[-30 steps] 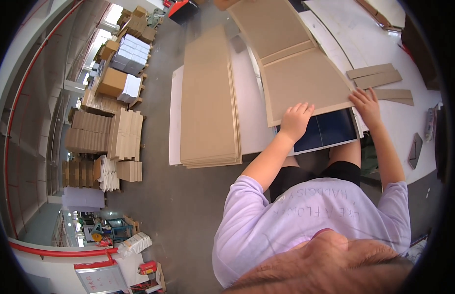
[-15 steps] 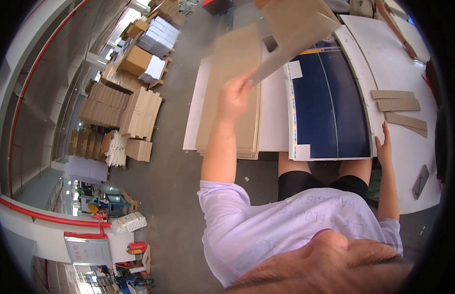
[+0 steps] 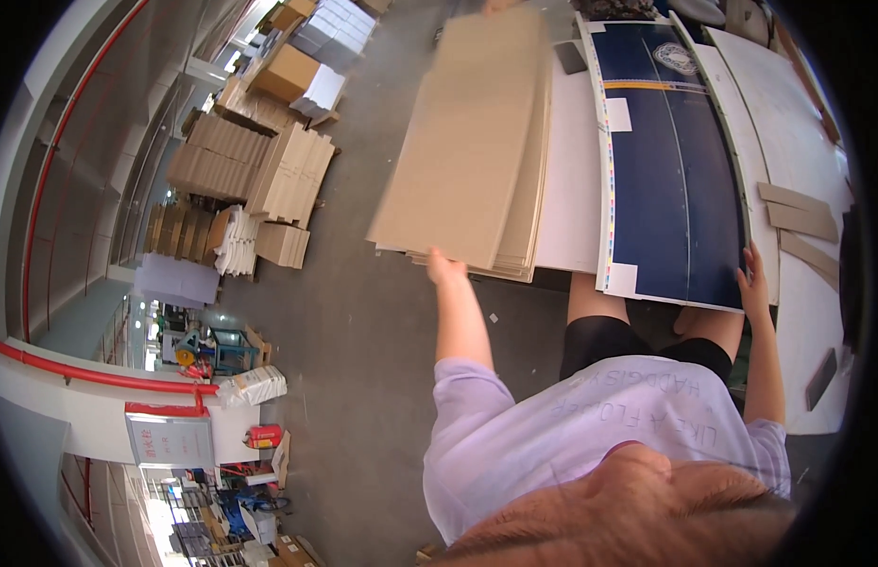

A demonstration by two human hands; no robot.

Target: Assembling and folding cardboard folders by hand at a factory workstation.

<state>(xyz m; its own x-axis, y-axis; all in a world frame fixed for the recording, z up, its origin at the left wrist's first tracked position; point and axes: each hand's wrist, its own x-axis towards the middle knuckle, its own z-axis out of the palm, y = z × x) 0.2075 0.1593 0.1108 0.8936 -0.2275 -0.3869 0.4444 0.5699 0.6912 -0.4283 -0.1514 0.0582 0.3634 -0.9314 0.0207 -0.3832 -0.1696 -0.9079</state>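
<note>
Head view: left hand (image 3: 444,267) is gripping the near edge of a brown board (image 3: 472,132), now lying over the stack (image 3: 524,203) at upper centre, no longer raised. Right hand (image 3: 752,283) is resting flat, fingers spread, on the blue sheet (image 3: 670,161).

Bright even daylight, soft shadows, strong fisheye bending, black vignetted rim

Your left hand (image 3: 445,267) grips the cardboard sheet (image 3: 472,132) atop the stack (image 3: 526,203); printed sheet (image 3: 670,161) lies between your hands, right hand (image 3: 753,283) on its near corner.
</note>
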